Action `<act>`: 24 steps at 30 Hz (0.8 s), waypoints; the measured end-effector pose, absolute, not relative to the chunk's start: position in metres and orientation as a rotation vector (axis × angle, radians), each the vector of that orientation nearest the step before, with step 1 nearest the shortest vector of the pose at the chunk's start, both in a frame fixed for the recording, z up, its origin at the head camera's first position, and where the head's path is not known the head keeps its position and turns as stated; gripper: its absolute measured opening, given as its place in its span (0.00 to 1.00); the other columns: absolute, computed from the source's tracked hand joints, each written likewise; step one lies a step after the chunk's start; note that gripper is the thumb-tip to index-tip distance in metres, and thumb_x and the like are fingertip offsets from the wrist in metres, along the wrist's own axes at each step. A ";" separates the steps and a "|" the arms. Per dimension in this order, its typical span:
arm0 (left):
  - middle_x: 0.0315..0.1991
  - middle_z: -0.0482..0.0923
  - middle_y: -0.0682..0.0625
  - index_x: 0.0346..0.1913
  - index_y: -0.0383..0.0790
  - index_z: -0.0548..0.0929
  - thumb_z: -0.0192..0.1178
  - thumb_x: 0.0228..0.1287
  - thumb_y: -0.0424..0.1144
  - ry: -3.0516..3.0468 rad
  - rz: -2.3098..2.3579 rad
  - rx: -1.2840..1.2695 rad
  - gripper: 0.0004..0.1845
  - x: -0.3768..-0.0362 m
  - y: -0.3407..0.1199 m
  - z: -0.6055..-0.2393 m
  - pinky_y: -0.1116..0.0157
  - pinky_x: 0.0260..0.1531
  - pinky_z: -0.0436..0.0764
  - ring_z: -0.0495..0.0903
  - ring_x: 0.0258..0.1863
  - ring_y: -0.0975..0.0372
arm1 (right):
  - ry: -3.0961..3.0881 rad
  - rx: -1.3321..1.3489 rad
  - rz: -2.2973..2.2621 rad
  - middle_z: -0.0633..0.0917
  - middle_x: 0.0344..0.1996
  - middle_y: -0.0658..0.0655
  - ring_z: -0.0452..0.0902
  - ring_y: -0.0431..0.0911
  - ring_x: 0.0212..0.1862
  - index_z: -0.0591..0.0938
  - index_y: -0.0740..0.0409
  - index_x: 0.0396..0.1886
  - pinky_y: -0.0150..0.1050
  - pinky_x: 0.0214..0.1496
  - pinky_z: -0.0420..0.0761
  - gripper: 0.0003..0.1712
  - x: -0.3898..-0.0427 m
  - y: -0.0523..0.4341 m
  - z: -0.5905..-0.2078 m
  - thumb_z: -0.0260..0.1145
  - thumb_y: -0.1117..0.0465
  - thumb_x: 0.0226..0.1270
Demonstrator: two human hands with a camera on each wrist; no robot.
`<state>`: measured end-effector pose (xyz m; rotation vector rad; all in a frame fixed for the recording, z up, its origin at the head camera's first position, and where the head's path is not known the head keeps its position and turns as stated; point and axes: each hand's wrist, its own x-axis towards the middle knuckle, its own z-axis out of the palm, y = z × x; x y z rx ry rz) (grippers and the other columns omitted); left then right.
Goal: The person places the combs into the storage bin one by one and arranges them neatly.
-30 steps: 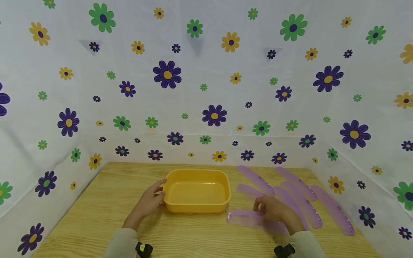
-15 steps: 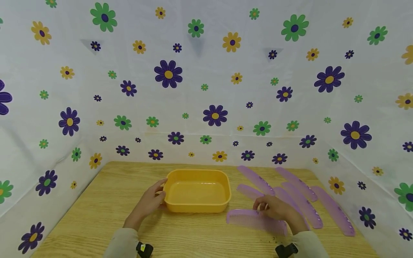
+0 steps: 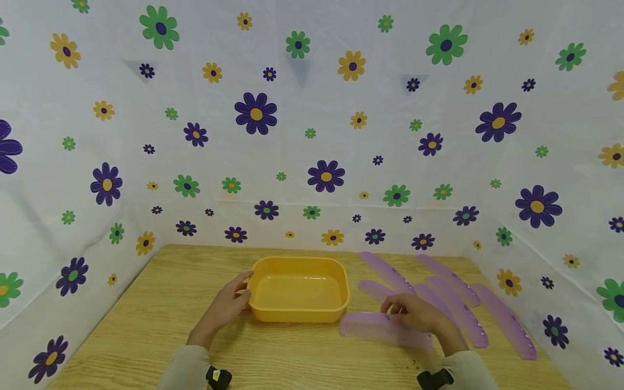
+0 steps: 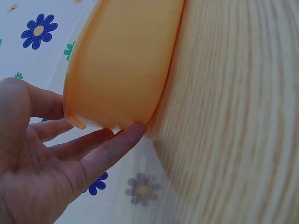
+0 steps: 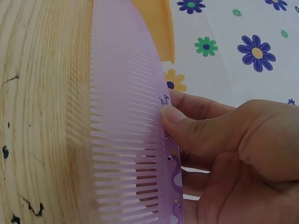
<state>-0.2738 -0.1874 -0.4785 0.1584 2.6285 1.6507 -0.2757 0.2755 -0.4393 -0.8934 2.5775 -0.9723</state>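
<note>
Right hand: the right hand (image 3: pixel 414 317) pinches a purple comb (image 3: pixel 385 329) along its spine, thumb (image 5: pixel 187 122) on one face and the other fingers curled behind it.
Held comb: it lies just right of the yellow tub (image 3: pixel 298 291), long axis running left to right, its left end near the tub's front right corner; in the right wrist view its teeth (image 5: pixel 121 154) point toward the wooden table (image 3: pixel 146 325). Whether they touch the wood cannot be told.
Left hand: the left hand (image 3: pixel 225 307) rests against the tub's left end, fingers straight and slightly spread, not wrapped round it; in the left wrist view one fingertip (image 4: pixel 133 130) touches the tub's lower wall and the thumb lies by the rim.
Tub: it stands on the table, between the two hands, and nothing shows inside it.
Other combs: five more purple combs (image 3: pixel 455 309) lie flat to the right of the tub, behind and beside the right hand, side by side and slanted, the farthest one (image 3: pixel 504 319) well apart from the tub.
Backdrop: a white flowered cloth (image 3: pixel 312 135) rises behind the tub and on both sides of the table.
Wrists: a light sleeve and a dark wrist mount (image 3: pixel 216 376) show nearer than the tub on each arm.
</note>
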 end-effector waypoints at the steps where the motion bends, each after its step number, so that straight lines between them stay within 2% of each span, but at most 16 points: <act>1: 0.69 0.71 0.27 0.79 0.37 0.61 0.49 0.78 0.31 2.625 1.655 0.165 0.29 -0.274 -0.187 -0.478 0.53 0.45 0.91 0.82 0.59 0.41 | 2.574 -0.891 -0.979 0.86 0.37 0.58 0.77 0.42 0.38 0.84 0.60 0.46 0.33 0.38 0.77 0.15 -0.275 0.275 -0.438 0.58 0.77 0.68; 12: 0.68 0.72 0.28 0.79 0.38 0.62 0.49 0.78 0.31 2.630 1.660 0.146 0.29 -0.273 -0.188 -0.479 0.53 0.45 0.91 0.83 0.57 0.43 | 2.586 -0.912 -1.000 0.86 0.38 0.59 0.75 0.40 0.35 0.84 0.61 0.47 0.30 0.35 0.76 0.11 -0.270 0.262 -0.421 0.59 0.74 0.73; 24: 0.68 0.71 0.27 0.79 0.36 0.62 0.49 0.79 0.31 2.620 1.666 0.172 0.28 -0.269 -0.187 -0.474 0.51 0.47 0.91 0.83 0.58 0.41 | 2.499 -0.886 -1.061 0.83 0.32 0.59 0.71 0.35 0.29 0.82 0.66 0.48 0.29 0.29 0.76 0.10 -0.266 0.261 -0.414 0.58 0.74 0.74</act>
